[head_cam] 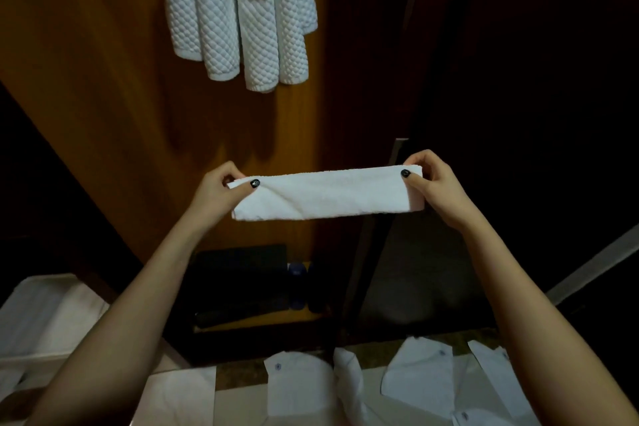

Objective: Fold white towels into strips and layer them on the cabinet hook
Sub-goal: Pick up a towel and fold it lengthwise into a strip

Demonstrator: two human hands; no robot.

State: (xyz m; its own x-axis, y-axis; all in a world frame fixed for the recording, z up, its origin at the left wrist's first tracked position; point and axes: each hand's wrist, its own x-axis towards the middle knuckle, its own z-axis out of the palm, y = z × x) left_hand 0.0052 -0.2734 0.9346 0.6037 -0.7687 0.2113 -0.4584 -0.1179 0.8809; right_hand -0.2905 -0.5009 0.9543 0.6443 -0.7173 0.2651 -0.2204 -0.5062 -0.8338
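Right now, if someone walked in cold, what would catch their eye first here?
First comes the white terry towel folded into a long strip, held level mid-frame, with the left hand and right hand pinching its two ends. Above it, quilted white towels hang in overlapping layers against the brown wooden cabinet panel.
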